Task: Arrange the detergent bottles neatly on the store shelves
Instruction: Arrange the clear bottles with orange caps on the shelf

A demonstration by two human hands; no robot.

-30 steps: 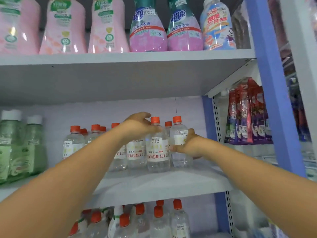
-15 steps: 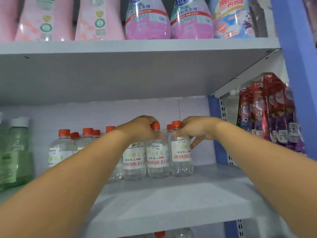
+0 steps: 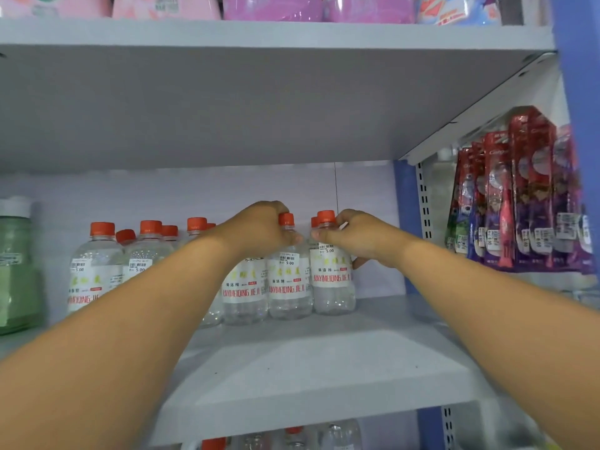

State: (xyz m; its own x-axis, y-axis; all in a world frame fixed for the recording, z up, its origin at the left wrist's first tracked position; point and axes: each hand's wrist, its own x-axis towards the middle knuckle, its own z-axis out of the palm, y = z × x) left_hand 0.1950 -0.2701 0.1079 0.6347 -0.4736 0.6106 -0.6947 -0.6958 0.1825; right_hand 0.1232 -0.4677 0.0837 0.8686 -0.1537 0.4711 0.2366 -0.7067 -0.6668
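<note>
Several clear detergent bottles with orange caps and white labels stand in rows at the back of the grey middle shelf point(image 3: 324, 368). My left hand point(image 3: 259, 230) grips the neck of one front-row bottle point(image 3: 289, 287), fingers curled round it below the cap. My right hand point(image 3: 357, 237) grips the neck of the rightmost front bottle point(image 3: 332, 280), thumb across the front and fingers behind. Another front bottle point(image 3: 243, 293) stands just left, partly hidden by my left forearm. More of these bottles point(image 3: 97, 264) line up toward the left.
A green bottle point(image 3: 16, 264) stands at the far left. Pink and purple bottles point(image 3: 272, 8) fill the shelf above. Hanging toothbrush packs point(image 3: 519, 196) sit to the right, past the blue upright point(image 3: 406, 228). More orange-capped bottles point(image 3: 292, 436) show on the shelf below.
The view has moved in closer and lower. My right hand slid down from the cap to the bottle's neck and shoulder. My left hand stays on its bottle's neck.
</note>
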